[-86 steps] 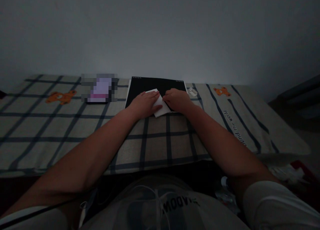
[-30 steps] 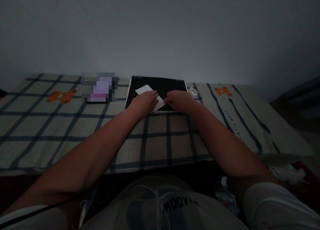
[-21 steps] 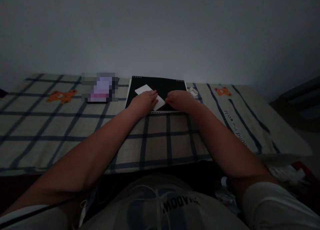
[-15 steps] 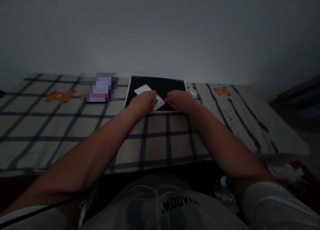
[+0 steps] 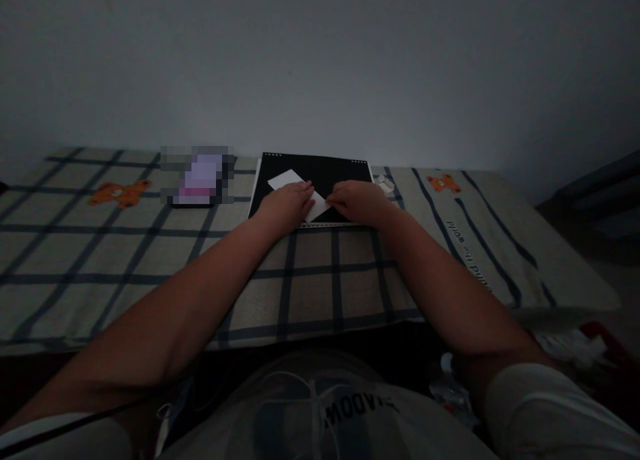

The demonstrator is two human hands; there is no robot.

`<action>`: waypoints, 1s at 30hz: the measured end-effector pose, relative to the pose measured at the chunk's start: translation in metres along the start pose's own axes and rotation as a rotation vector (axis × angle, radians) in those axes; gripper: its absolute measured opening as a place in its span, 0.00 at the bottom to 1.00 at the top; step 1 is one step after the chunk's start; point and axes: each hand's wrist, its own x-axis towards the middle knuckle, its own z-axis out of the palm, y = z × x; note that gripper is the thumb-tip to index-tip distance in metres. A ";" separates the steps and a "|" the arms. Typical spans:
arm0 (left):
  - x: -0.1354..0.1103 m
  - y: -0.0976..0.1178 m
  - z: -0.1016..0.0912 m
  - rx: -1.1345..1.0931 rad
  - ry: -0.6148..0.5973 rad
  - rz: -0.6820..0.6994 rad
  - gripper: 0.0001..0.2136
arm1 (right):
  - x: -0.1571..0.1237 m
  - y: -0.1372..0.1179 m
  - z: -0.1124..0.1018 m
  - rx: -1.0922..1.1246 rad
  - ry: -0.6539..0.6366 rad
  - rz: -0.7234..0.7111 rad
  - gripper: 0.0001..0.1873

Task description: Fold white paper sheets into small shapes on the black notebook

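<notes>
A white sheet of paper [image 5: 286,178] lies tilted on a black mat [image 5: 340,170] near the wall. My left hand [image 5: 286,207] lies flat on the paper's middle, fingers stretched out and pressing it down. My right hand [image 5: 356,202] rests palm down at the paper's near right end, its fingers curled onto the paper edge. Most of the paper is hidden under the two hands; only its far left corner and a strip between the hands show.
The mat sits on a checked cloth [image 5: 310,273] with orange bear prints, which covers the surface. A blurred purple object [image 5: 200,177] lies left of the mat. A small white folded piece [image 5: 384,182] lies by the mat's right edge. The room is dim.
Since the earliest frame the paper has been turned and shifted, so that its far corner now sticks out to the left of my left hand. Over the last second both hands have barely moved.
</notes>
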 end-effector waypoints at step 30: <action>0.005 -0.029 0.005 -0.221 0.128 -0.170 0.32 | 0.007 -0.005 0.021 0.237 0.126 -0.202 0.24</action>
